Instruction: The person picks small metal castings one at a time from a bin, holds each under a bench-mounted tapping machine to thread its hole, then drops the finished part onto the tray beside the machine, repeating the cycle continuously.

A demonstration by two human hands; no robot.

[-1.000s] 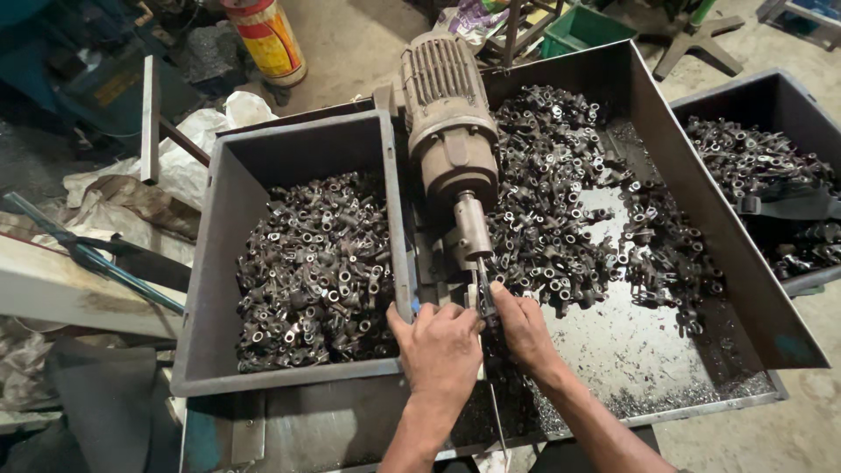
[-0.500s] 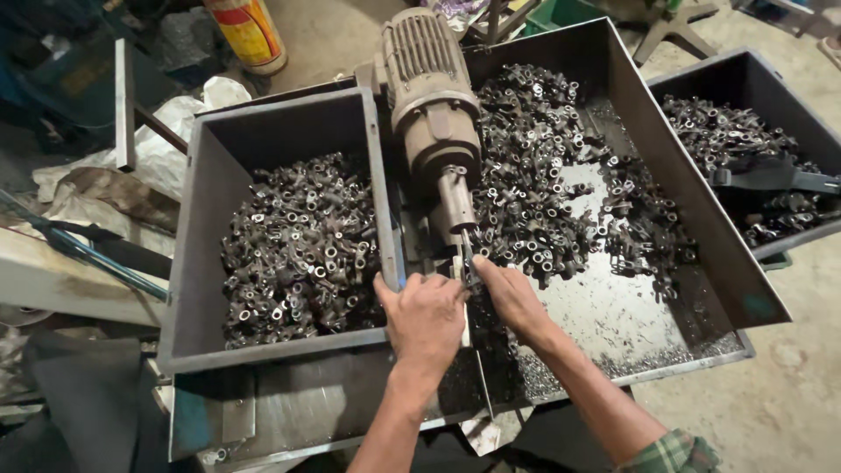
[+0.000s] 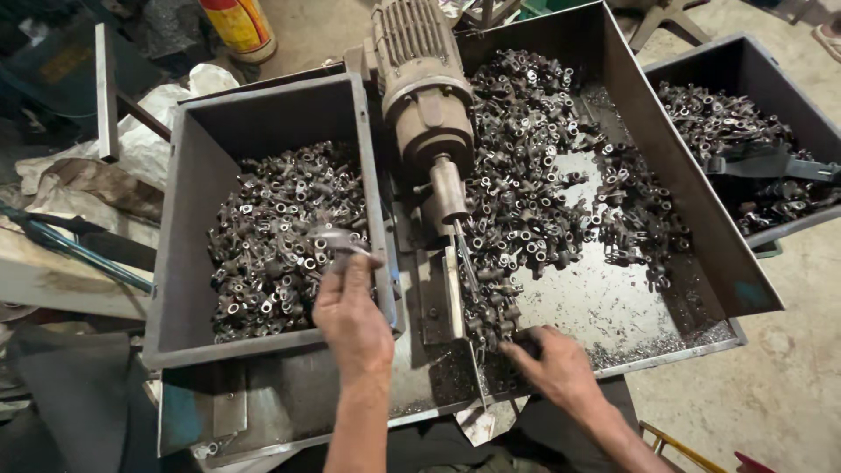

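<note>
- I see a red-and-yellow canister point(image 3: 238, 24) at the frame's upper left.
- White sacking point(image 3: 166, 131) lies below it.
- A third grey bin point(image 3: 753, 61) sits upper right.

Concrete floor point(image 3: 753, 385) bears metal bins point(image 3: 180, 263), rags point(image 3: 88, 180).

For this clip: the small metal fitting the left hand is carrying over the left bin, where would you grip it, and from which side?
Judging by the blurred frame, pinch the metal fitting at its near end, from the side nearest the person, as the left hand does. It pokes out over the left bin past the fingers, leaving its far end free. Finer shape is unclear.
</note>
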